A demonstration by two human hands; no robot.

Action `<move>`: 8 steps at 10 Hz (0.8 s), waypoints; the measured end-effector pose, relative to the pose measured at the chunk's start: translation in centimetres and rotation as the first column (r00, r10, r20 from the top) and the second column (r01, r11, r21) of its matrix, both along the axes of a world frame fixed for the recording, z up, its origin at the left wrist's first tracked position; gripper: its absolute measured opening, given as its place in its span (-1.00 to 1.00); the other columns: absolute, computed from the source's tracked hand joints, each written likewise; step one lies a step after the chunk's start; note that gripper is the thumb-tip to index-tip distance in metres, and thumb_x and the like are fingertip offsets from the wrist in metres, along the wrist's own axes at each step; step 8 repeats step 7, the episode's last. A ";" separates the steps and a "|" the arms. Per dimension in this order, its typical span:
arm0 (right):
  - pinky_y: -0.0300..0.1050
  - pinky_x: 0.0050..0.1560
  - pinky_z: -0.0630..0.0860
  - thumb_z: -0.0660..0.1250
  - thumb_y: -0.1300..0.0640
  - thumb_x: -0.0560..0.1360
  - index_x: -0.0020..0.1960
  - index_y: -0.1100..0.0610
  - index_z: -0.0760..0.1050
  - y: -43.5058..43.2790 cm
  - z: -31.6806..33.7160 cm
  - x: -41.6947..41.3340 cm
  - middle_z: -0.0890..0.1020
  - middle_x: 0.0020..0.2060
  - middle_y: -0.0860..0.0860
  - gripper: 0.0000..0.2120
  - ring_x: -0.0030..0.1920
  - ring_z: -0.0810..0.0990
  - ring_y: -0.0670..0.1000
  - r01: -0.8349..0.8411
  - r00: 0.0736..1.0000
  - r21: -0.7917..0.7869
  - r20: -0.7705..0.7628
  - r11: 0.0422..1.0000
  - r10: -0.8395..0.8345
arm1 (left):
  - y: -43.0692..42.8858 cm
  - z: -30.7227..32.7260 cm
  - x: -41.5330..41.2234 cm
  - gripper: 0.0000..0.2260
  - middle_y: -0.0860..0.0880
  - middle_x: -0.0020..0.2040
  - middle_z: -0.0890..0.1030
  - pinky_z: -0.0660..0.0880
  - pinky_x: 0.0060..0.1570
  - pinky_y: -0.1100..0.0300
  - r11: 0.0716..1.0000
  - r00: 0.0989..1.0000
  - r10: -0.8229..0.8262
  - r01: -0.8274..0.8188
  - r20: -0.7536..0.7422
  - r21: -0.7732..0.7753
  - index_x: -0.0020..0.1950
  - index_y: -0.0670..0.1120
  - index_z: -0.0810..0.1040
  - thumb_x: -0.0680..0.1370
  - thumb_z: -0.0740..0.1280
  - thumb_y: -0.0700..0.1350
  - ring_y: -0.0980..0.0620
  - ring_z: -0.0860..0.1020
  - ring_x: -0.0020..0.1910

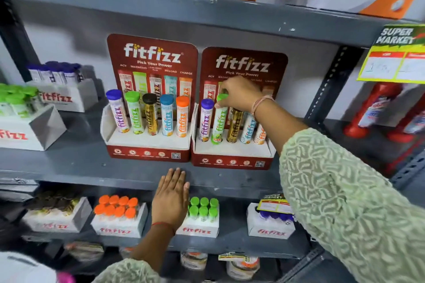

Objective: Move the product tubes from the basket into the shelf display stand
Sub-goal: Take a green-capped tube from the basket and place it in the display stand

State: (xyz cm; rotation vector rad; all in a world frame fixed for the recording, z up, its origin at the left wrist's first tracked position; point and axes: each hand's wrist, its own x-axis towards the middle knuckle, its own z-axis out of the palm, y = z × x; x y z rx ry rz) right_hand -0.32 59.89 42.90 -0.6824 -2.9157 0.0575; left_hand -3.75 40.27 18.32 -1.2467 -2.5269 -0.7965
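Two red display stands sit side by side on the grey middle shelf. The left stand (147, 151) holds several upright tubes with purple, green, black, blue and orange caps. My right hand (239, 94) grips the green cap of a green tube (218, 122), which stands tilted in the second slot of the right stand (232, 161), between a purple-capped tube (205, 119) and a gold tube (234, 125). My left hand (171, 197) rests flat, fingers together, on the shelf's front edge below the stands. No basket is in view.
White boxes of tubes stand on the shelf: purple-capped (66, 96) and green-capped (20, 122) at the left. On the shelf below are boxes of orange caps (118, 216), green caps (200, 218) and purple caps (271, 223). Red bottles (377, 108) stand at the right.
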 end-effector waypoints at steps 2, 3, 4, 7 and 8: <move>-0.10 -0.21 0.40 0.37 -0.15 0.36 -0.22 0.20 0.50 1.0 -0.3 -0.3 0.50 -0.28 0.06 -0.61 -0.22 0.48 0.10 0.093 0.996 0.108 -0.024 0.990 -0.091 | -0.3 0.1 -0.2 -0.35 -0.27 0.13 0.57 -0.05 0.30 0.25 0.998 0.999 -0.033 0.032 -0.007 -0.049 0.14 -0.31 0.54 0.63 -0.21 0.08 -0.26 0.49 0.14; -0.05 -0.13 0.47 0.36 -0.17 0.36 -0.07 0.21 0.55 1.1 -0.6 -0.3 0.57 -0.15 0.11 -0.57 -0.18 0.49 0.09 0.094 0.995 0.125 -0.039 0.988 -0.090 | -0.3 0.0 -0.3 -0.36 -0.26 0.15 0.56 -0.02 0.29 0.22 0.999 0.999 -0.033 0.033 -0.014 -0.039 0.16 -0.30 0.53 0.63 -0.21 0.08 -0.26 0.48 0.16; 0.02 0.15 0.41 0.35 -0.16 0.37 -0.05 0.19 0.57 1.2 -1.3 -0.4 0.59 -0.06 0.13 -0.58 -0.09 0.48 0.10 0.083 0.996 0.140 -0.039 0.987 -0.078 | -0.4 0.0 -0.3 -0.37 -0.26 0.14 0.56 -0.02 0.29 0.21 0.998 0.999 -0.048 0.048 -0.020 -0.027 0.16 -0.30 0.52 0.63 -0.21 0.08 -0.25 0.49 0.15; 0.03 0.36 0.18 0.36 -0.13 0.37 0.18 0.09 0.49 -0.2 -2.1 -0.2 0.59 0.13 0.11 -0.53 0.22 0.42 0.13 0.051 0.999 0.126 -0.005 0.991 -0.050 | -0.2 -0.3 -0.5 -0.20 -0.21 0.29 0.45 0.11 0.32 0.00 0.993 0.995 -0.083 0.087 0.052 -0.075 0.28 -0.28 0.42 0.54 -0.38 0.22 -0.16 0.34 0.31; 0.03 0.36 0.18 0.36 -0.13 0.37 0.18 0.09 0.49 -0.2 -2.1 -0.2 0.59 0.13 0.11 -0.53 0.22 0.42 0.13 0.051 0.999 0.126 -0.005 0.991 -0.050 | -0.2 -0.3 -0.5 -0.20 -0.21 0.29 0.45 0.11 0.32 0.00 0.993 0.995 -0.083 0.087 0.052 -0.075 0.28 -0.28 0.42 0.54 -0.38 0.22 -0.16 0.34 0.31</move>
